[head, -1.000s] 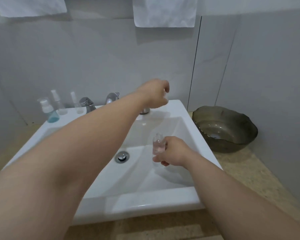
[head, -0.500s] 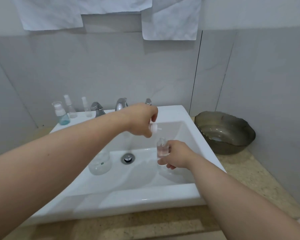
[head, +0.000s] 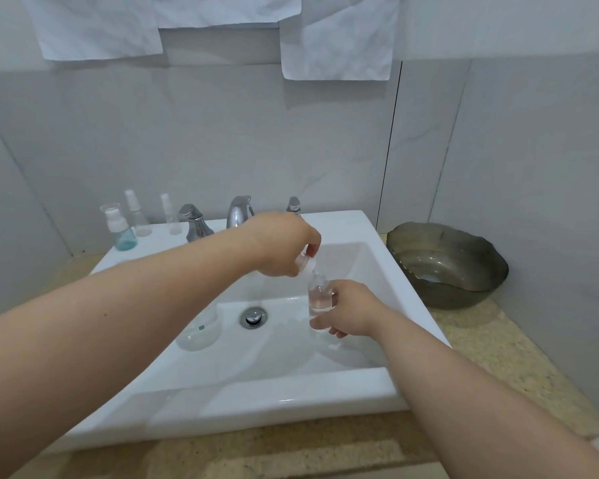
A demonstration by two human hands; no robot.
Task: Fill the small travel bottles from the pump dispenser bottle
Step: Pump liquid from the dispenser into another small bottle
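Observation:
My right hand [head: 350,309] grips a small clear travel bottle [head: 319,294] upright over the white sink basin [head: 367,271]; a little clear liquid shows inside it. Just above the bottle's open neck, my left hand [head: 284,245] pinches a small white cap [head: 306,263], its tip nearly touching the neck. A clear round bottle [head: 199,331] lies in the basin, partly hidden by my left forearm. Three small bottles stand on the sink's back left ledge: one with blue liquid [head: 120,229] and two thin clear spray bottles [head: 137,216] [head: 170,216].
A chrome faucet [head: 237,210] with two handles [head: 194,223] [head: 294,205] stands behind the basin. The drain [head: 254,317] is in the basin's middle. A dark glass bowl [head: 446,266] sits on the speckled counter at right. White cloths [head: 336,39] hang on the wall.
My left hand came back from the far right of the sink ledge with the white cap and lowered it to the neck of the bottle. The right hand kept the bottle almost still.

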